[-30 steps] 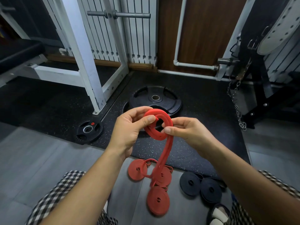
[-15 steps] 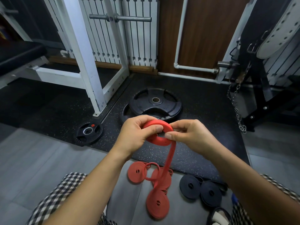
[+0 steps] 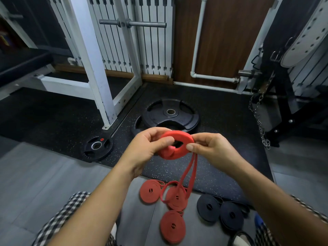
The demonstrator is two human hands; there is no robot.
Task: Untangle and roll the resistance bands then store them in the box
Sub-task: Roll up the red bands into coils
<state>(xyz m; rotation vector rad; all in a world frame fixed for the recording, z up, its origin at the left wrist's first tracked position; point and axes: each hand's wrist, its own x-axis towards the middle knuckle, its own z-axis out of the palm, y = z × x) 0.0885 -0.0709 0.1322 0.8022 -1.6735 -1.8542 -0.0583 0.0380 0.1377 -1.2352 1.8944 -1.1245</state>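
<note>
Speckled rubber mat (image 3: 221, 121) lies beneath. Since a second ago the red band coil (image 3: 179, 137) has tipped flatter, just short of the large weight plate (image 3: 170, 112). Left hand (image 3: 143, 150) and right hand (image 3: 211, 150) each keep a pinching grip on opposite rims, the coil between them. On the floor nearer than the plate lie three red rolls (image 3: 150, 191) and two black rolls (image 3: 208, 207).

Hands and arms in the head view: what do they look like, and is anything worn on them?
Two bare hands, left hand and right hand, on bare forearms: no sleeves, gloves, watch or rings show. Black-and-white checked cloth appears under both arms at the bottom corners, likely clothing on the legs.
</note>
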